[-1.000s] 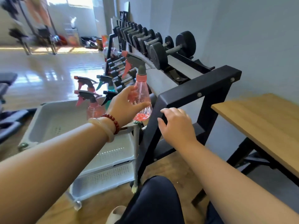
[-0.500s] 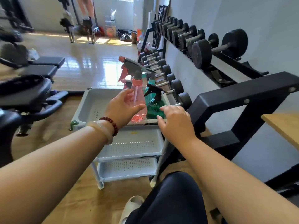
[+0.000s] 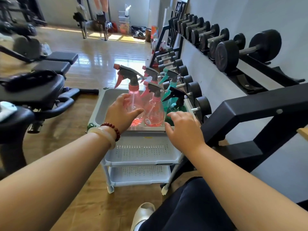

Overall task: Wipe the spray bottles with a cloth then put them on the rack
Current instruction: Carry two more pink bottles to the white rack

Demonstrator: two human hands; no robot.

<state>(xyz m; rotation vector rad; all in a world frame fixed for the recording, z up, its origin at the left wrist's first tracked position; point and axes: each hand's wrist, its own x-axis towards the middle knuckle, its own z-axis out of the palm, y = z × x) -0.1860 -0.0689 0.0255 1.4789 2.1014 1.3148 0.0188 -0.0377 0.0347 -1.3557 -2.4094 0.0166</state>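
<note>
Pink spray bottle (image 3: 134,93): upright in the top tray of the grey plastic rack (image 3: 99,104), left of the bunch
Left hand (image 3: 120,112): fingers and thumb curled round its body
Right hand (image 3: 184,129): loosely curled, holding nothing, over the tray's near rim
Other bottles (image 3: 153,112): pink and teal, same tray

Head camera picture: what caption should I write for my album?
Left hand holds a pink spray bottle in the cart's top tray among more bottles; right hand open nearby.
</note>
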